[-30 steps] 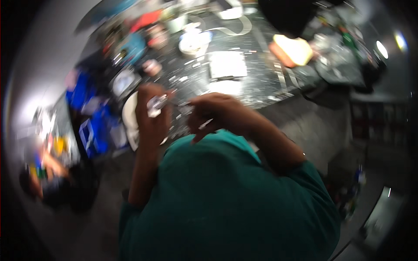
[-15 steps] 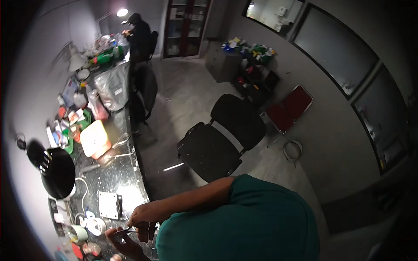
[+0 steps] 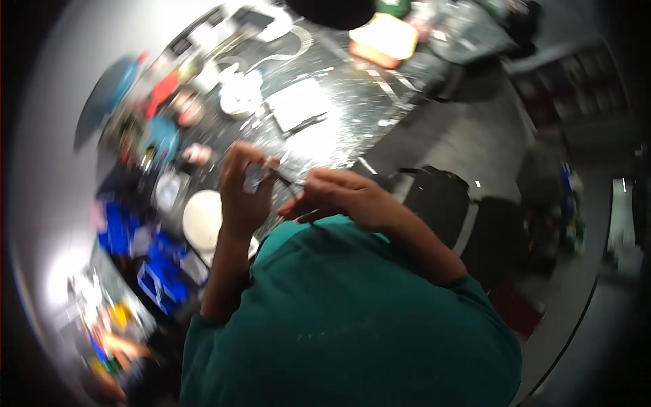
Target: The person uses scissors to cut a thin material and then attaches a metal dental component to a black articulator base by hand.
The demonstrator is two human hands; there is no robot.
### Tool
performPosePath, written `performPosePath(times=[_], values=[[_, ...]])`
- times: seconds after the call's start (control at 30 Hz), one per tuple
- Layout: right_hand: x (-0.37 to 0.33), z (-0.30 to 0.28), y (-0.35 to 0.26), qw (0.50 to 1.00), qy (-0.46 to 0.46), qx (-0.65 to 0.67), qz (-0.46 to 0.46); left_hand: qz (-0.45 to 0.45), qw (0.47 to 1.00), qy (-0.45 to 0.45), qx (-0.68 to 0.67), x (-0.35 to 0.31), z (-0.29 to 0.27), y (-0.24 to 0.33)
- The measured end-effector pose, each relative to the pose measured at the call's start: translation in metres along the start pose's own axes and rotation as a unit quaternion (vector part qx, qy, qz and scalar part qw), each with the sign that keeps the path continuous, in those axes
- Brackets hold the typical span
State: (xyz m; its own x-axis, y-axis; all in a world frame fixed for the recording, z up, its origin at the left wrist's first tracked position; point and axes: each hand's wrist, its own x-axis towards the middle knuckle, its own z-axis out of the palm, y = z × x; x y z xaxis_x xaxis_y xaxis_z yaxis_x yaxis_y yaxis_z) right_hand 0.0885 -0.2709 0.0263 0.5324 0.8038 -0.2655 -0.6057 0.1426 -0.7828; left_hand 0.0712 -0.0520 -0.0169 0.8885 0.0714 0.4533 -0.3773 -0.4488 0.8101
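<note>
My left hand (image 3: pixel 244 197) is raised over the near edge of the dark speckled bench, its thumb and fingers closed in a pinch. A small pale, glassy-looking piece (image 3: pixel 254 178) shows between them, blurred. My right hand (image 3: pixel 342 197) is beside it, fingers curled round a thin dark tool (image 3: pixel 290 179). The tool slants between both hands, its tip close to my left fingertips. Its exact kind is smeared by motion. Beyond the hands a white square plate (image 3: pixel 297 105) lies on the bench under bright light.
A white roll-like item (image 3: pixel 241 95) and a cable (image 3: pixel 298 44) lie past the plate. An orange-yellow container (image 3: pixel 385 41) stands farther off. A round cream lid-like thing (image 3: pixel 203 218) and blue packets (image 3: pixel 163 271) are at left. Another person's hand (image 3: pixel 122 344) is lower left; a black chair (image 3: pixel 434 203) stands right.
The view has swung left along the bench, bringing the blue packets and another person's hand into sight. Both my hands remain together with the thin dark tool between them.
</note>
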Motion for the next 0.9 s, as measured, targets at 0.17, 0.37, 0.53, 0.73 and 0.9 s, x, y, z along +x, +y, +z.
performPosePath(times=[0.17, 0.37, 0.53, 0.73, 0.9], values=[[0.038, 0.005, -0.001, 0.991, -0.084, 0.058, 0.090, -0.076, 0.992, 0.105, 0.014, -0.021, -0.026, 0.013], [0.066, 0.032, -0.017, 0.979, -0.076, 0.050, 0.181, -0.094, 0.976, 0.180, 0.077, -0.035, -0.046, 0.019], [0.079, 0.043, -0.020, 0.972, -0.097, 0.019, 0.211, -0.096, 0.969, 0.205, 0.103, -0.043, -0.056, 0.019], [0.087, 0.044, -0.026, 0.966, -0.118, 0.009, 0.230, -0.087, 0.966, 0.217, 0.113, -0.043, -0.060, 0.019], [0.090, 0.038, -0.022, 0.974, -0.102, -0.016, 0.204, -0.076, 0.966, 0.210, 0.127, -0.039, -0.063, 0.014]])
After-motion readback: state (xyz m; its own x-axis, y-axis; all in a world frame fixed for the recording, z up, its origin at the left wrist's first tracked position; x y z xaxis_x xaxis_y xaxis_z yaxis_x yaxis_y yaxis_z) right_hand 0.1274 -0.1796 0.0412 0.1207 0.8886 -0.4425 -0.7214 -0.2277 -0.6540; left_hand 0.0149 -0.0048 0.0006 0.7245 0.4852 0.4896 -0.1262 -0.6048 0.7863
